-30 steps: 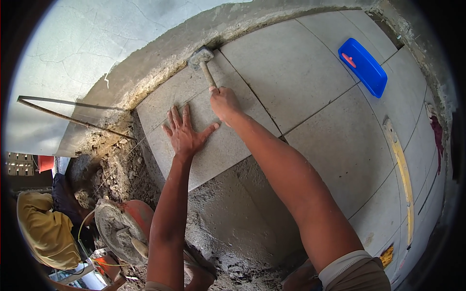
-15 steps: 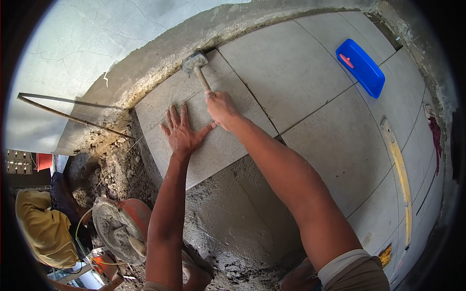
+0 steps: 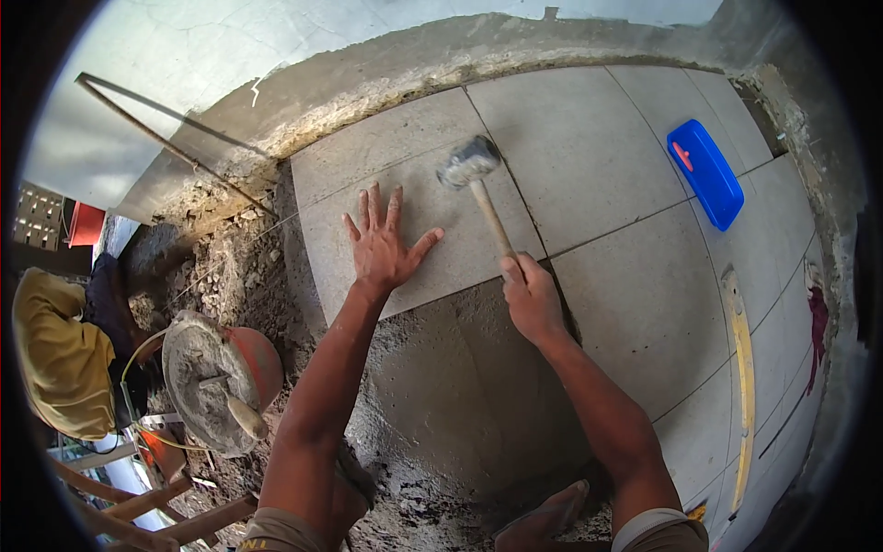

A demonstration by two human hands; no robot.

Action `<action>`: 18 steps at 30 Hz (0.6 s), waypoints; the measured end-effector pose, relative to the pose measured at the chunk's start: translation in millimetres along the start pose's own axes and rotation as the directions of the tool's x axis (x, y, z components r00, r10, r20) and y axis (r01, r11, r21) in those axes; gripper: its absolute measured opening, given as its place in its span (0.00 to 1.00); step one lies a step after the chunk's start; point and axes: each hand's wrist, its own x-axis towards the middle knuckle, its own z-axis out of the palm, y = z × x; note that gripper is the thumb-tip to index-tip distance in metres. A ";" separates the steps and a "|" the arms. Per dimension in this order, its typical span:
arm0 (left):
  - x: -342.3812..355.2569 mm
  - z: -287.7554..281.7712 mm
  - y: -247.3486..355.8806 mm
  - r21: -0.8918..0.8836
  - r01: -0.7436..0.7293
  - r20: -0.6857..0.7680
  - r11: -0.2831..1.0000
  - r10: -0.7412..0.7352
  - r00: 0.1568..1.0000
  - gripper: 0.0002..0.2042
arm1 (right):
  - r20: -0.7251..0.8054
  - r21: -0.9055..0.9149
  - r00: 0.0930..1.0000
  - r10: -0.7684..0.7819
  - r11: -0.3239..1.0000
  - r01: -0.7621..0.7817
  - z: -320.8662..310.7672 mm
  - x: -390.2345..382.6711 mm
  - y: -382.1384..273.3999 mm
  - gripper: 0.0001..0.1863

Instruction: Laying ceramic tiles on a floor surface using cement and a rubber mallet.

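My left hand [image 3: 384, 244] lies with fingers spread on a large grey floor tile [image 3: 414, 276], which borders wet mortar. In my right hand [image 3: 533, 299] is a mallet [image 3: 471, 162], gripped near the end of its pale wooden handle. The dark, dusty mallet head is slightly blurred over the tile's right part, close to the joint with the neighbouring tile [image 3: 575, 138]. Whether the head touches the tile I cannot tell. Smooth wet mortar [image 3: 460, 377] spreads between my forearms.
A mortar bucket [image 3: 253, 368] with a trowel [image 3: 244, 414] stands at left, near a person in yellow clothing [image 3: 60, 359]. A bent metal rod [image 3: 175, 147] leans by the wall. On the right tiles are a blue tray [image 3: 713, 184] and a yellow straightedge [image 3: 743, 396].
The mallet has moved from the tile's far edge by the wall to nearer me and rightward. My left hand stays spread on the tile, a little nearer me. The view has shifted.
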 end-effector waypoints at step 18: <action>-21.9 1.9 -32.5 -0.007 0.146 -0.022 0.989 -0.146 0.989 0.46 | -0.082 -0.286 0.947 -0.309 0.918 0.275 14.6 -40.1 -25.2 0.25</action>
